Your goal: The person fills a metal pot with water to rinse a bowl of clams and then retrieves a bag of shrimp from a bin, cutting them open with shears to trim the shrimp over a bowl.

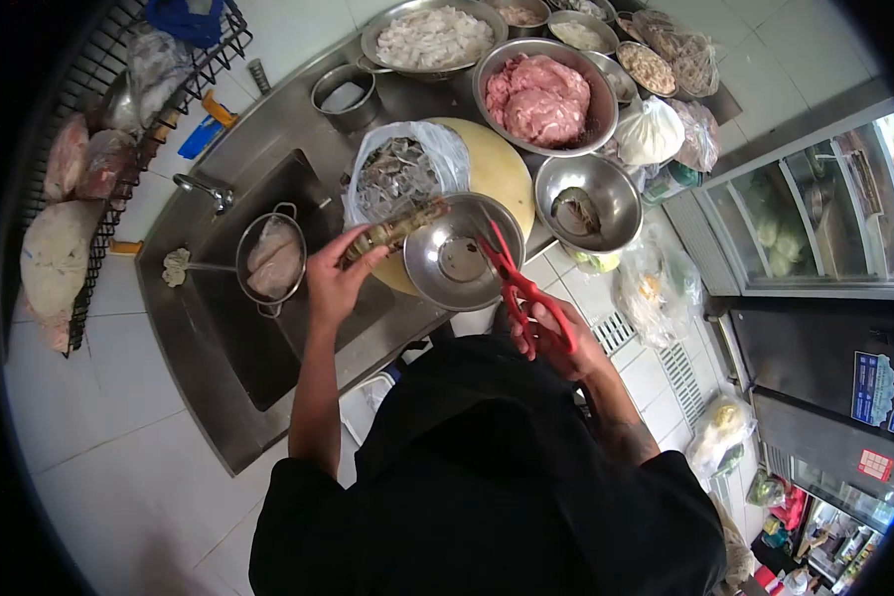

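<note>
My left hand (338,275) pinches a large striped prawn (392,234) by one end, its other end reaching over the near metal bowl (454,283). In my right hand (563,343) are red-handled scissors (517,283), their blades apart over the same bowl, close to the prawn's far end. Some small dark bits lie in the bottom of that bowl. Just behind it, a plastic bag (437,149) holds several greyish, translucent pieces. Another metal bowl (616,204) to the right has a dark prawn (576,213) in it. A round yellowish board (502,159) lies under the bag and near bowl.
At left, a sink (303,348) holds a strainer with pale meat (274,258), beside a faucet (205,194). Minced meat (536,99) fills a bowl at the back, near pale pieces in a colander (435,38). A wire rack (149,139) hangs upper left; a glass-door fridge (815,209) stands right.
</note>
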